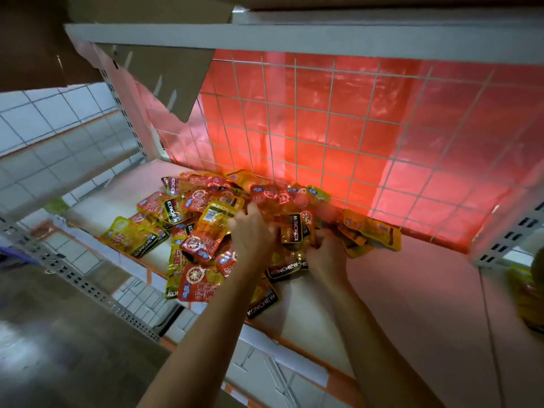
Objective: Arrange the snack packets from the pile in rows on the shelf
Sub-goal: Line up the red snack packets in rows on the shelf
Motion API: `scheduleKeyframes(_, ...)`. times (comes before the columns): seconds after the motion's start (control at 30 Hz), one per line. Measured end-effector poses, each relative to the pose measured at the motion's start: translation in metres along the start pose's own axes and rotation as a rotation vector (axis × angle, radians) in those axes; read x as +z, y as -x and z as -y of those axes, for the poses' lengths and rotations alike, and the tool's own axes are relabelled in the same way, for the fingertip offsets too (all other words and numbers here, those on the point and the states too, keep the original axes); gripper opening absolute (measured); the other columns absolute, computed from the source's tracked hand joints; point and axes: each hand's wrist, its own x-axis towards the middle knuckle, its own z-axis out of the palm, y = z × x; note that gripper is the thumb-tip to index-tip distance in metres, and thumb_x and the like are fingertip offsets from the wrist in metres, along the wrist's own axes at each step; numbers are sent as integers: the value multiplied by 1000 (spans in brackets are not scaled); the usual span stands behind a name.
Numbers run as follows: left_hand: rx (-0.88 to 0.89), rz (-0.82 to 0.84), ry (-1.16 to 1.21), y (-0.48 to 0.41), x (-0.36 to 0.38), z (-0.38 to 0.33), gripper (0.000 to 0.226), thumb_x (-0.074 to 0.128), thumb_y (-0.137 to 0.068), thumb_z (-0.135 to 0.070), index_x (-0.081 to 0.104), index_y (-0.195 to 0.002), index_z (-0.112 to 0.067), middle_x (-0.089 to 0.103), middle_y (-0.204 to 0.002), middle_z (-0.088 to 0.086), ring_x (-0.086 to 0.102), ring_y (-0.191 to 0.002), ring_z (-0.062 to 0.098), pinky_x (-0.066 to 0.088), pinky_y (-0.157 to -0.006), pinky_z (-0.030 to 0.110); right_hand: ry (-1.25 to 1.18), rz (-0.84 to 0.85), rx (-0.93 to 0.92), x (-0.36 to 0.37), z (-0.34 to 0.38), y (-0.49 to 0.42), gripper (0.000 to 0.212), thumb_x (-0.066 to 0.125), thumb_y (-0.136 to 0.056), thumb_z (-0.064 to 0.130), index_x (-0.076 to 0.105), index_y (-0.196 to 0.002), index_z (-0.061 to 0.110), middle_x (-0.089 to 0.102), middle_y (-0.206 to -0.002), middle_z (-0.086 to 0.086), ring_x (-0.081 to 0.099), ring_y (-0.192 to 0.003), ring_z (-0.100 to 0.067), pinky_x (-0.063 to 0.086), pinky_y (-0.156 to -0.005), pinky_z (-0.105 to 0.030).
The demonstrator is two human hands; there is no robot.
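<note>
**A:** Where are the snack packets (206,231)?

**B:** They lie in a loose heap on the shelf (412,304). The heap is banked against the foot of the wire grid (338,128) under its left half, and it spills away from the grid to the shelf's front edge. The pouches are red and yellow, many marked KONCHEW. They lie across one another at all angles, and none is lined up yet.

**A:** And the hands?

**B:** Both are sunk in the heap, just out from the foot of the grid. The right hand (326,257) has its fingers curled tight round a few packets.

**A:** And the other one?

**B:** The left hand (253,234) lies on top of the packets, nearer the grid's left end, with its fingers bent down among them. The fingertips are smeared, so I cannot tell whether it pinches anything or only presses.

**A:** Anything else around the grid?

**B:** A red plastic sheet (441,113) glows behind the grid. A cardboard flap (164,75) hangs in front of the grid's upper left corner. A few yellow pouches (374,231) lie flat against the grid's foot, on the heap's right edge.
</note>
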Motion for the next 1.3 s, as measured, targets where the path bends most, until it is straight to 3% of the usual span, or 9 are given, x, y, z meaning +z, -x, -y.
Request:
scheduleKeyframes(0.2,7,26,346,24,-4,-10,80,78,-78,-19,32,-143,-10,59,-115,11,54,-109,31,44,-89,38,-45,-58,98,-12,-9,18,21,59,-84,9,61,-104,10,66,-109,-12,58,-103,-32,45,-81,-36)
scheduleKeyframes(0.4,103,149,486,52,-2,-22,33,50,-77,6,56,-109,4,59,-107,22,55,-100,37,45,-81,38,-101,-270,109,-39,-12,52,31,54,-87,8,55,-117,16,66,-111,-10,59,-103,-34,42,-77,-35)
scheduleKeyframes(0.53,121,319,692,78,8,-35,16,57,-86,-9,62,-96,2,67,-90,22,63,-86,38,53,-75,46,-83,-384,107,-65,-23,78,39,56,-84,1,55,-122,12,65,-114,-10,61,-103,-31,47,-82,-35)
scheduleKeyframes(0.63,61,457,886,108,8,-52,30,62,-85,-39,68,-86,-9,71,-81,11,65,-81,32,54,-75,43,-165,-461,151,-85,-34,99,38,57,-83,0,53,-119,14,64,-109,-5,62,-100,-25,53,-86,-40)
scheduleKeyframes(0.77,19,568,1038,141,11,-74,29,69,-82,-41,70,-86,-13,73,-89,7,67,-89,28,53,-86,49,-252,-521,183,-112,-51,123,35,60,-88,7,51,-120,16,62,-112,-2,60,-97,-15,52,-74,-24)
scheduleKeyframes(0.9,28,671,1066,169,15,-101,3,68,-84,-17,67,-82,-17,73,-86,4,68,-87,26,56,-84,44,-267,-618,226,-146,-67,143,34,57,-89,9,52,-123,14,61,-112,-5,60,-96,-18,49,-70,-24)
scheduleKeyframes(1.07,150,788,1049,218,14,-141,15,59,-83,-3,65,-93,-13,71,-94,11,68,-90,31,57,-81,41,-248,-749,219,-192,-96,175,25,49,-97,32,53,-117,17,62,-101,1,59,-82,-10,47,-59,-17)
scheduleKeyframes(1.2,170,839,1048,267,17,-177,15,60,-79,-3,65,-89,-13,70,-92,11,67,-89,30,55,-85,43,-185,-812,219,-235,-125,205,11,52,-94,23,55,-96,13,54,-76,6,52,-64,-5,36,-55,-20)
scheduleKeyframes(1.3,156,890,1050,307,21,-206,21,56,-85,-2,65,-101,-11,69,-98,11,67,-92,29,55,-87,48,-187,-828,222,-272,-146,229,7,55,-93,20,53,-99,16,55,-82,4,55,-69,-7,40,-55,-14)
